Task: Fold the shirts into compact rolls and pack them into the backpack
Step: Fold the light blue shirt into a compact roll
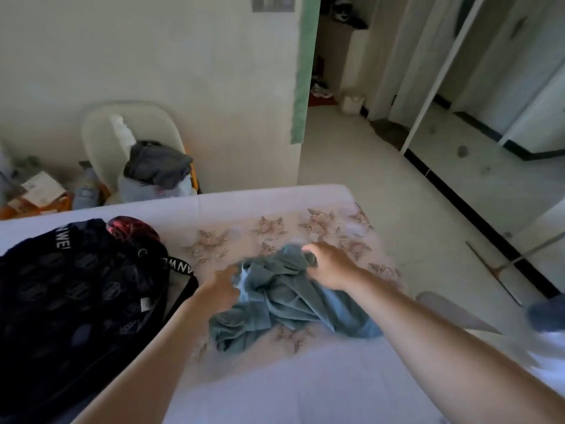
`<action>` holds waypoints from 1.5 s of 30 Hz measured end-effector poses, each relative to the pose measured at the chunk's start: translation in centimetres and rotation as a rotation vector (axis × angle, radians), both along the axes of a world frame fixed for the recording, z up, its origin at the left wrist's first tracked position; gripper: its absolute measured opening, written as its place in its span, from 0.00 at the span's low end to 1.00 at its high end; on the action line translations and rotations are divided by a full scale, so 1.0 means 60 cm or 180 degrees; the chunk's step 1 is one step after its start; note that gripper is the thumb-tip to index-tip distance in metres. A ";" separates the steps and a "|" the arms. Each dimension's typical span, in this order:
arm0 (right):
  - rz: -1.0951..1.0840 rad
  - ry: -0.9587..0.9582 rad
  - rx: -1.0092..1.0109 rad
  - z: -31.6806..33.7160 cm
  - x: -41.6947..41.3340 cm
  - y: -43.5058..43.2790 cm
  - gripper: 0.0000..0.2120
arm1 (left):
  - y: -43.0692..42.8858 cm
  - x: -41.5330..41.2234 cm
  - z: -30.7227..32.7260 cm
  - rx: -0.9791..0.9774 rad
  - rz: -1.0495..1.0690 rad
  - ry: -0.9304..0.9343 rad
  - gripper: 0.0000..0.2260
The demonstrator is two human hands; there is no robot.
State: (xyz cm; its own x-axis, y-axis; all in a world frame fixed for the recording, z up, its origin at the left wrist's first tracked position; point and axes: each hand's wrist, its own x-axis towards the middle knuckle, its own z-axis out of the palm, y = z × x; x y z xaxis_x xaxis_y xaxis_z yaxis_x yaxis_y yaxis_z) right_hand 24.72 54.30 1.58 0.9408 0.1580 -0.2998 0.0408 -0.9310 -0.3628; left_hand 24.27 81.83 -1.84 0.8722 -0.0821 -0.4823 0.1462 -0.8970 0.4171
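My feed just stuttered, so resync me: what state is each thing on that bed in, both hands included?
Crumpled blue-grey cotton shirt: bunched up, not yet rolled.
Left hand: grips the shirt's left edge.
Right hand: grips the shirt's far edge.
Black patterned fabric backpack: lying left of the shirt; open or zipped, cannot tell.
White floral bedsheet: spread flat beneath them.

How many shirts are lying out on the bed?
1. The crumpled blue-grey shirt lies on the bed beside the backpack, gripped by the left hand and right hand. Others may be hidden inside the backpack; the blurred blue thing at the right edge is unclear.
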 end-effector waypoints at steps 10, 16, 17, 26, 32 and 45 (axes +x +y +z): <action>-0.0547 0.0798 0.0338 -0.195 0.051 -0.001 0.41 | -0.110 0.076 -0.082 0.0430 -0.0839 -0.0947 0.22; -0.0377 0.0540 0.0006 -0.233 0.130 -0.022 0.33 | -0.146 0.157 -0.124 0.1806 -0.1554 -0.0779 0.22; -0.0185 0.0575 -0.0176 -0.230 0.146 -0.024 0.25 | -0.143 0.168 -0.121 0.1954 -0.1627 -0.0732 0.17; -0.0875 -0.0237 0.1927 -0.119 0.318 0.021 0.20 | -0.033 0.282 -0.027 0.0626 0.1128 -0.1085 0.13; -0.0210 0.0284 0.0065 -0.140 0.221 0.027 0.22 | -0.043 0.233 -0.063 0.0698 0.0501 -0.1553 0.11; 0.0215 -0.1063 -0.0906 -0.147 0.202 0.020 0.11 | -0.049 0.067 -0.146 0.0717 -0.1037 -0.0832 0.42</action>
